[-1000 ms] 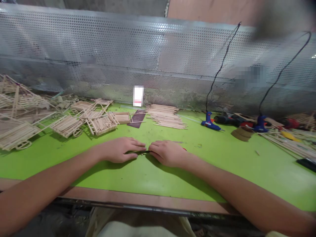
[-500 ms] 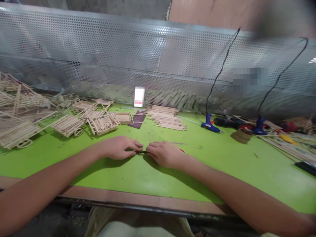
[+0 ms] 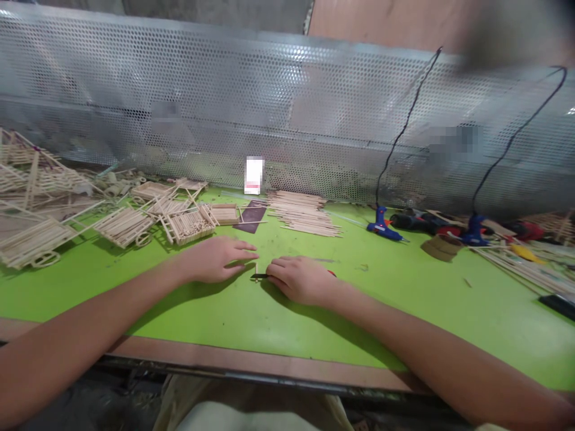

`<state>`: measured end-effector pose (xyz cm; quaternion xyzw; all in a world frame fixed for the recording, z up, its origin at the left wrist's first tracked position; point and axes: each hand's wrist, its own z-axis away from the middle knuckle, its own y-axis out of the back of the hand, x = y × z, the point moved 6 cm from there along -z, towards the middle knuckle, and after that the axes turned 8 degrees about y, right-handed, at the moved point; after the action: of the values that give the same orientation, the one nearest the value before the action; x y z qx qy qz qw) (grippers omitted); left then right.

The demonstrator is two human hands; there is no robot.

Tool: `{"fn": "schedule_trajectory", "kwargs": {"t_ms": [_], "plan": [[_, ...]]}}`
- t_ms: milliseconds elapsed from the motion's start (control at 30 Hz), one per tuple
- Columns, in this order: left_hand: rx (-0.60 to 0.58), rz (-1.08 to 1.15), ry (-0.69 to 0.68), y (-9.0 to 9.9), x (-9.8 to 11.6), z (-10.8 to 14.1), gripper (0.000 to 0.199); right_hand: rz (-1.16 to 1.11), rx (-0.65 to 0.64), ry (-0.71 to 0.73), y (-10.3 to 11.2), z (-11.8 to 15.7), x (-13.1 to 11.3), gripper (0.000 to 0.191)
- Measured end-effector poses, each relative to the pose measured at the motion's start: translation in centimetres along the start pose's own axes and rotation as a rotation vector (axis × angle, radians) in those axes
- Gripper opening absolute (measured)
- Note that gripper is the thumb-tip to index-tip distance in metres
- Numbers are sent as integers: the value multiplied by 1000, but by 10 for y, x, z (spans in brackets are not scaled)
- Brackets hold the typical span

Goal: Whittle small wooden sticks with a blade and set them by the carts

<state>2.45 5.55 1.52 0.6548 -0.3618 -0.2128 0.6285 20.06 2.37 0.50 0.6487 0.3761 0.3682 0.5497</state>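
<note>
In my right hand (image 3: 300, 280), fingers wrapped round the handle, is a knife; its dark blade (image 3: 259, 276) points left and a bit of red shows behind the hand. The blade lies across a short thin wooden stick (image 3: 256, 269) on the green tabletop (image 3: 233, 326). Just left of the stick is my left hand (image 3: 220, 258), its fingers stretched out and apart, with nothing seen in it. Most of the knife's handle is hidden by my right hand.
Small stick-built carts (image 3: 191, 226) crowd the left. A pile of wooden sticks (image 3: 305, 212) and dark sandpaper-like sheet (image 3: 250, 216) lie ahead. Blue glue guns (image 3: 384, 226) with hanging cords stand at right, near a brown tape roll (image 3: 441, 246). A perforated metal screen (image 3: 224, 90) backs the table.
My left hand has lifted off the blade and moved slightly up and left, its fingers spreading. The short stick under the blade now shows. My right hand stays in place with the knife.
</note>
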Motion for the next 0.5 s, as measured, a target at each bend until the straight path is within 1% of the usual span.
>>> {"fn": "schedule_trajectory", "kwargs": {"t_ms": [367,500], "plan": [[26,-5,-3,1,0,0,41,17,27,14,-2,1,1,22],[73,14,-6,3,-2,0,41,13,52,4,6,2,1,22]]}}
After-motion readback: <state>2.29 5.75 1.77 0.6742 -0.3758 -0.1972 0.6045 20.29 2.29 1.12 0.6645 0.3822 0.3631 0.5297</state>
